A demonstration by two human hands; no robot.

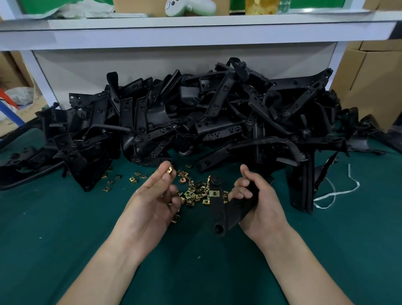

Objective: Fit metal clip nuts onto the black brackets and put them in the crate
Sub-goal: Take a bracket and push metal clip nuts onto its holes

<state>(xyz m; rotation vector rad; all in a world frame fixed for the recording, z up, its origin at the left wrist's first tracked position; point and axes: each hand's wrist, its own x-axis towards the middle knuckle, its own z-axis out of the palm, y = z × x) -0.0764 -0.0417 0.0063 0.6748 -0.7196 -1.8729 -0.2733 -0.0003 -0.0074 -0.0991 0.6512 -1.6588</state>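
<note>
1. The left hand [155, 196], just left of the frame's centre, lies palm up with its fingers curled, pinching one clip nut [169, 169] at the fingertips
2. A second nut [175, 219] shows at the lower edge of that palm; I cannot tell whether it is held or lies on the mat
3. The right hand [259, 204], right of centre, grips a black bracket [224, 213], with fingers folded over its upper part and the palm behind it
4. The hands are apart, and the bracket's lower end points down and left into the gap between them
5. The bracket is a flat, matte black strip with a round boss at each end; a fitted nut [214, 193] sits on it just below the top boss
6. Loose clip nuts [192, 194] lie scattered on the green mat [46, 236] between and just above the hands: small, squarish, gold-toned, each with a centre hole
7. Behind them a heap of black brackets [197, 118] spans the middle of the frame
8. A white strap [335, 192] curls at mid right
9. Across the top, a white shelf [204, 26] carries a pale controller [189, 3], with cardboard boxes [378, 81] at the upper right
</note>
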